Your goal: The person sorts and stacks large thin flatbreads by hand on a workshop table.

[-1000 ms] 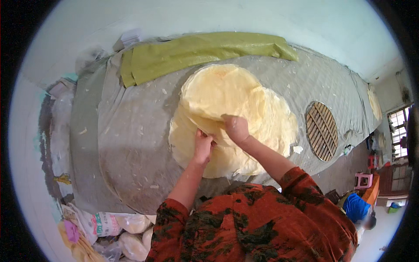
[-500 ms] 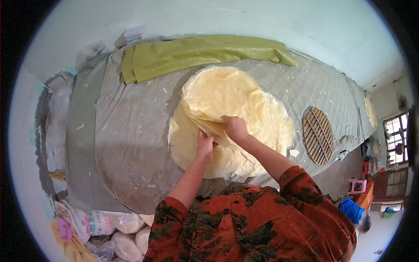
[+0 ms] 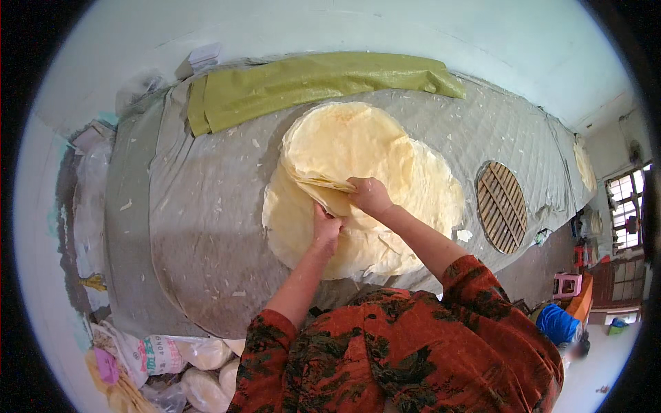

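A stack of thin, round, pale-yellow pancakes lies in front of me, its near edge lifted and parted into layers. Beneath it, more of the same wide sheets spread out to the right and toward me. My right hand is closed on the raised near edge of the upper stack. Just left of it and nearer to me, my left hand is closed at the folded-up layers, its fingertips partly hidden under them. How many sheets each hand grips cannot be made out.
The pancakes rest on a grey cloth-covered surface scattered with pale flakes. A folded olive-green sheet lies along the back. To the right is a round slatted wooden board. Filled plastic bags sit at lower left, a pink stool at far right.
Both hands keep their hold at the stack's near edge, with only a slight shift of the fingers. The whole view has moved a little.
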The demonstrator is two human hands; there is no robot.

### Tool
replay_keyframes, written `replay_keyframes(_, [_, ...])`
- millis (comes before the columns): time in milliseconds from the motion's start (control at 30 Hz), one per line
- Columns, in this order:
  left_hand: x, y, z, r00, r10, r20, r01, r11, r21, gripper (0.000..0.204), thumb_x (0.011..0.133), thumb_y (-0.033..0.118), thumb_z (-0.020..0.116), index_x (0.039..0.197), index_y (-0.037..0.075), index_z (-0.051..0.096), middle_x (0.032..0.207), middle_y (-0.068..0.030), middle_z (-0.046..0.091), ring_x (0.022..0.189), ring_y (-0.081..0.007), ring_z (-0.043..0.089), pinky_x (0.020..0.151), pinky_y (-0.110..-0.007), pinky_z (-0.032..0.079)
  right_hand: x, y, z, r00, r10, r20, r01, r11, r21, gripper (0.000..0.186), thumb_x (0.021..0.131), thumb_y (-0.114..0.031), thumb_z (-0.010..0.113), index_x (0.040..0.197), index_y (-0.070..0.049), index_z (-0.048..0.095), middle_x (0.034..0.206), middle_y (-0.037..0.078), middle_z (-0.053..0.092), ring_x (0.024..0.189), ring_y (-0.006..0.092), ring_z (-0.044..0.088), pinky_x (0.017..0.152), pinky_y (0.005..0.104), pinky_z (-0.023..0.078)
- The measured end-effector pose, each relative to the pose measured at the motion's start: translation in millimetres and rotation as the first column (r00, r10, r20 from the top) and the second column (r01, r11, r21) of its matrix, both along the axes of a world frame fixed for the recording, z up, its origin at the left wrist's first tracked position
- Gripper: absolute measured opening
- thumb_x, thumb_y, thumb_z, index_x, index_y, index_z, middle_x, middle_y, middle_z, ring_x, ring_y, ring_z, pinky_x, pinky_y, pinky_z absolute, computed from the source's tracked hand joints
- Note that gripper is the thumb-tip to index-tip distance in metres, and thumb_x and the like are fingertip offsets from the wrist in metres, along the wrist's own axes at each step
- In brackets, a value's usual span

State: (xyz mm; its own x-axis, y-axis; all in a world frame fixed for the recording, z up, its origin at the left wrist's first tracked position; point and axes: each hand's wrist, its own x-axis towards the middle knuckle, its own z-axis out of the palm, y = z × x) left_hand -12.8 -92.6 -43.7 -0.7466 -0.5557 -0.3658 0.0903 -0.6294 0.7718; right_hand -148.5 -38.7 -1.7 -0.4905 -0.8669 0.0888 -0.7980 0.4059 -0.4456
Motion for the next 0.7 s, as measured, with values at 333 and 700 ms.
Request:
replay_keyframes(333, [-12,-4,-30,0.966,0.254,-0.043,-0.257,0.964,-0.069,0.044,0.082,-0.001,0.047,0.123,0.008,0.035,0.113,-0.0063,0.050,0.097,-0.0176,0.053,0.079,-0.030,0.047,15,0,10,0.998,-0.055,0.009,0.055,0.996,0.076,0.025,0.071,-0.027,0.063,0.090,-0.011,0.062,0.070,0.017,0.061,0.067,0.0344,0.060,0.060,0.0422,0.048])
replay_keyframes(700, [-14,-7,-40,0.978,0.201,0.049,-0.194,0.974,-0.116,0.047,0.077,-0.006,0.050,0.120,0.008,0.039,0.100,-0.0053,0.056,0.084,-0.0185,0.057,0.068,-0.031,0.049,9,4,1,0.993,-0.090,-0.074,0.107,0.958,0.265,0.026,0.071,-0.018,0.059,0.095,-0.008,0.060,0.083,0.020,0.061,0.078,0.0340,0.060,0.067,0.0419,0.048])
